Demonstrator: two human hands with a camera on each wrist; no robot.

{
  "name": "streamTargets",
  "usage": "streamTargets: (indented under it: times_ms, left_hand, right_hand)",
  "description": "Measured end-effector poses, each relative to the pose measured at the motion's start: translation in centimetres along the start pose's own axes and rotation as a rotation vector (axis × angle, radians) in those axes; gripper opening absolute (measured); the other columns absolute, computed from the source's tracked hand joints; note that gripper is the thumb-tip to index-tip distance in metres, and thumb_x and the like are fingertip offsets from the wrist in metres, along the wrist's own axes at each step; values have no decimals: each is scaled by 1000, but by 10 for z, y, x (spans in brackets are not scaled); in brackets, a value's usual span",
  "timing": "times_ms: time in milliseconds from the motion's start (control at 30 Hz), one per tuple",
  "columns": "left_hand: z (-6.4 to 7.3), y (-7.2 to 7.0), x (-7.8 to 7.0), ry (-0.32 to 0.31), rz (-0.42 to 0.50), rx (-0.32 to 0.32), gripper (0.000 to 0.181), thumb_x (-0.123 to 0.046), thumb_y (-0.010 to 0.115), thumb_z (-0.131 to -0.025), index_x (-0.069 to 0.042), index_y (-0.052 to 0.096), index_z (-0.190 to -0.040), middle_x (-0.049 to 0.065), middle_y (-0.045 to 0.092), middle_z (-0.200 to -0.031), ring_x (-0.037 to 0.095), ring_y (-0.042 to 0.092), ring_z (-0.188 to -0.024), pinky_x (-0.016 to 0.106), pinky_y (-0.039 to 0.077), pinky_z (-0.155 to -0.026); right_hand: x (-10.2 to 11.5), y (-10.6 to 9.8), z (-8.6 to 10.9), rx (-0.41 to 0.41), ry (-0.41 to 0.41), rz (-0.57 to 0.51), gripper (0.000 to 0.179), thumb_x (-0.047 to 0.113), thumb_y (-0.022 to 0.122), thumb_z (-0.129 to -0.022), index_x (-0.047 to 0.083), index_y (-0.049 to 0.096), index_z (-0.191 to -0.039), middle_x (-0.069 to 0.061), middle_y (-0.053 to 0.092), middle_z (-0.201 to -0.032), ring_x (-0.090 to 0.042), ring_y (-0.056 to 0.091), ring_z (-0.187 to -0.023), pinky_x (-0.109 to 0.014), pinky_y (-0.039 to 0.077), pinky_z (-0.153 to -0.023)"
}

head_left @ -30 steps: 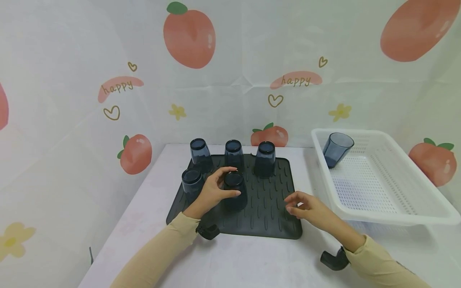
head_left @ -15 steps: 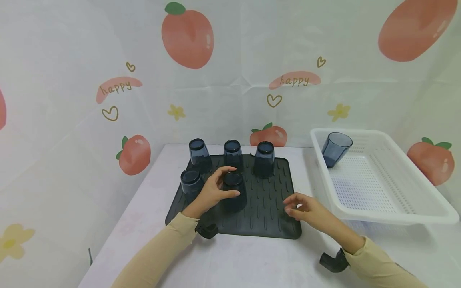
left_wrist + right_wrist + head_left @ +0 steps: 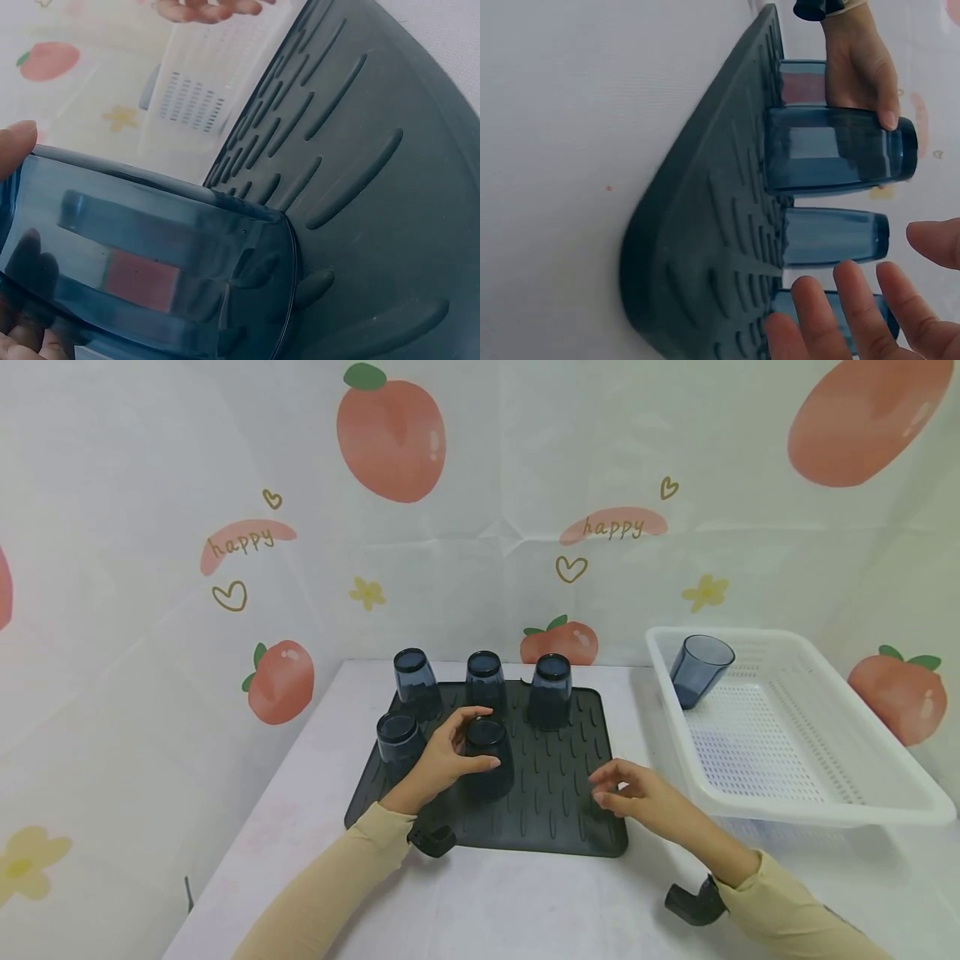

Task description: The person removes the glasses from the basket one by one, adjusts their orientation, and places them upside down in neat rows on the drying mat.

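Note:
My left hand holds a blue-tinted drinking glass near its base, thumb on one side and fingers on the other. The glass stands upside down, its rim at the black ribbed drying mat in the left wrist view. Another upturned glass is just left, partly behind that hand. Along the mat's back stand three more, a left one, a middle one and a right one. Over the mat's right edge hovers my right hand, fingers loosely bent around nothing.
To the right stands a white perforated plastic basket, with one blue glass leaning inside its back left corner. A white wall cloth printed with fruit rises close behind the mat. White cloth covers the table.
The view has shifted very slightly. Both hands and all the glasses keep their places, and the left hand still holds the same glass.

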State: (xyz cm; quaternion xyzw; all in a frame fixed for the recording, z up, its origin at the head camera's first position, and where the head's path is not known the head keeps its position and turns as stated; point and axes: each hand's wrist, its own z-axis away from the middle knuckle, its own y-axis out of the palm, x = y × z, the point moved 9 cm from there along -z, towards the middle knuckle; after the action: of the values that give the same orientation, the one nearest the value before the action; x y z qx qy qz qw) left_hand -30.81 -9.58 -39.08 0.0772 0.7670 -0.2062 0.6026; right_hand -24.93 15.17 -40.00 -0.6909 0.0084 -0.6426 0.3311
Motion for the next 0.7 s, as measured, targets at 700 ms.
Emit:
streamTargets:
  times_ms: [700]
  left_hand:
    - [-2,0,4,4,8,-7,72,-3,78,-78,-16,45,-140,11,50,-136,24,48,-126,45,31,-116]
  right_hand:
    - [71,-47,4,-153,-129,40,30,15,64,-94,1,57,-120,-17,64,-114,-9,65,-98,-24,55,-82]
